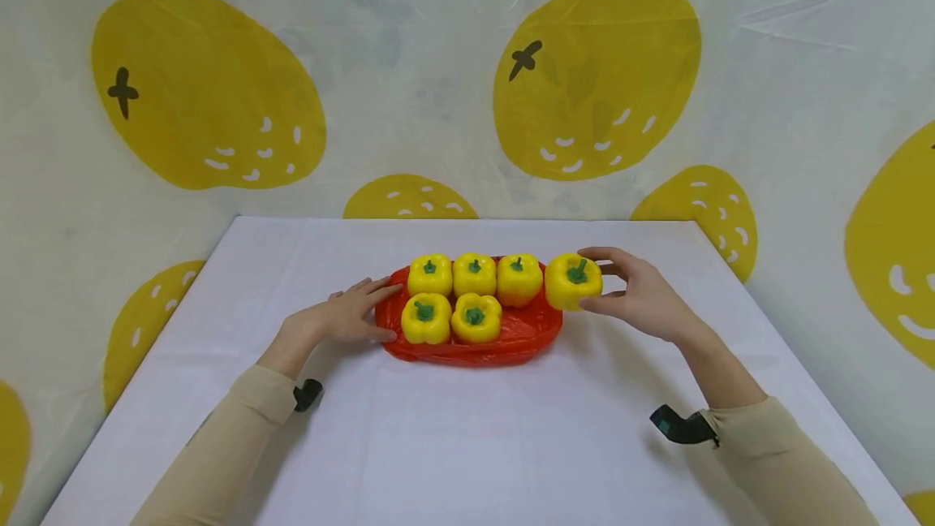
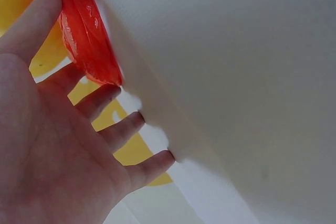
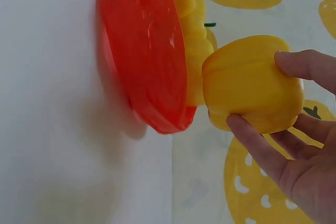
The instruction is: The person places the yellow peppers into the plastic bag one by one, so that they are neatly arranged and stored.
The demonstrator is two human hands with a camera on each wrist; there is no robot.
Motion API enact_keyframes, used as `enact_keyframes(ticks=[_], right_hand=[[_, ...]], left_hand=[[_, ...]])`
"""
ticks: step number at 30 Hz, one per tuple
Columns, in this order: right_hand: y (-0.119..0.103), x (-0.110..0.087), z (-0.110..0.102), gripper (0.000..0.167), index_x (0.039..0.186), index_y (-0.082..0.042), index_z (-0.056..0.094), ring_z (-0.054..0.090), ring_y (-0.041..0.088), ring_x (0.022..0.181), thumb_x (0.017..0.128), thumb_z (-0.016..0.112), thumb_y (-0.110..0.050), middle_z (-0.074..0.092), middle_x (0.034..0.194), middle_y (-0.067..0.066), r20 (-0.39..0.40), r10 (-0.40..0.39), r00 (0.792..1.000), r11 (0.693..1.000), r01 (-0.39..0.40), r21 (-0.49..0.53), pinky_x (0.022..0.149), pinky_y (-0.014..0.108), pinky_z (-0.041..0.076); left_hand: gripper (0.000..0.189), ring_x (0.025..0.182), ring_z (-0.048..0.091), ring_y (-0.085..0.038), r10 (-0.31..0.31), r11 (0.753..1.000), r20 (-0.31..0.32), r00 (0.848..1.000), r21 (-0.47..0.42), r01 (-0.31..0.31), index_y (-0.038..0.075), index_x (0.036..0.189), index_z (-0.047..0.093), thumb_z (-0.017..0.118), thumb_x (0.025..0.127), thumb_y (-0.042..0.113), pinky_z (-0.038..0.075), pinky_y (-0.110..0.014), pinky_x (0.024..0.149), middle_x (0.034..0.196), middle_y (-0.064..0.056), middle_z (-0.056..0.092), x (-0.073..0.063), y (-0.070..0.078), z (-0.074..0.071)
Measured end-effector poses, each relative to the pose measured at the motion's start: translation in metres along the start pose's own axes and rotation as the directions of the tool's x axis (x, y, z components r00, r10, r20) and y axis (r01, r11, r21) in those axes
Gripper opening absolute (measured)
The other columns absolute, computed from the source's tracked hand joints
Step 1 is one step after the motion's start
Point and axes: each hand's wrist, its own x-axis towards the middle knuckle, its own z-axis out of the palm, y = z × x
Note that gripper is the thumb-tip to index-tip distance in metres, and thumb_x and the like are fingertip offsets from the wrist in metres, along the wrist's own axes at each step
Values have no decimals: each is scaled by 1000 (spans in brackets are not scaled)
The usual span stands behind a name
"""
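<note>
My right hand pinches a yellow bell pepper between thumb and fingers, just off the right end of a red oval tray covered in shiny, crinkled plastic. In the right wrist view this bell pepper hangs above the table. On the tray stand several more yellow bell peppers with green stems: three in the back row, such as the middle bell pepper, and two in front, one being a bell pepper. At the tray's left end my left hand rests with spread fingers touching the red rim.
Under the tray is a table with a white cloth. Behind it hangs a pale backdrop printed with big yellow fruit. A dark curved piece sits at each sleeve cuff, one by the left cuff and one by the right cuff.
</note>
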Motion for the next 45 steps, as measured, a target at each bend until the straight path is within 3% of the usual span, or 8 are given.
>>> enact_keyframes(ticks=[11, 29, 45], right_hand=[[-5, 3, 18, 66, 146, -11, 51, 50, 34, 129, 89, 83, -20, 50, 147, 9, 1, -51, 999, 999, 51, 16, 88, 25, 56], [-5, 5, 46, 68, 145, -11, 53, 51, 34, 128, 85, 85, -18, 52, 147, 9, 36, -72, 997, 996, 70, 51, 89, 42, 59], [0, 5, 65, 67, 143, -6, 53, 56, 35, 124, 85, 86, -16, 55, 143, 13, 11, -65, 998, 998, 65, 20, 87, 39, 59]], left_hand=[[92, 153, 10, -45, 17, 1000, -8, 1000, 13, -17, 22, 164, 30, 75, 89, 52, 12, -77, 112, 169, -12, 19, 1, -2, 0], [91, 153, 11, -46, 13, 1000, -1, 1000, 19, -13, 21, 163, 29, 75, 90, 49, 13, -77, 112, 169, -14, 19, -1, 2, -3], [91, 153, 12, -46, 14, 1000, 1, 1000, 26, -14, 21, 163, 30, 75, 89, 49, 14, -78, 111, 169, -13, 20, 0, 2, -2]])
